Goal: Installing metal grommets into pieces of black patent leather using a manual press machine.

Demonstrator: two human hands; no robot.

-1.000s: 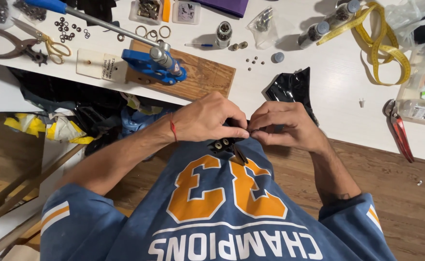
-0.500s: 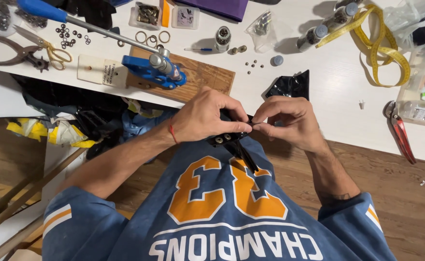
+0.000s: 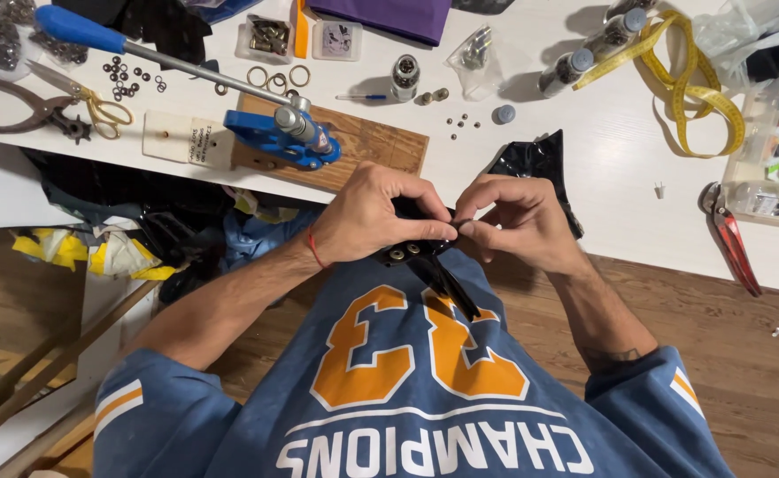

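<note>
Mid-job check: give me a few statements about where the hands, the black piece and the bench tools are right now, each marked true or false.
1. Both hands hold the black strap piece in front of the chest. True: the left hand grips it and the right hand pinches at its end.
2. The blue hand press stands on a wooden board. True.
3. The yellow tape measure lies on the floor. False: it lies on the white table, toward the right.
4. The right hand is holding the red-handled pliers. False: they lie untouched on the table at the right.
5. Small metal studs show on the black strap piece. True.
</note>
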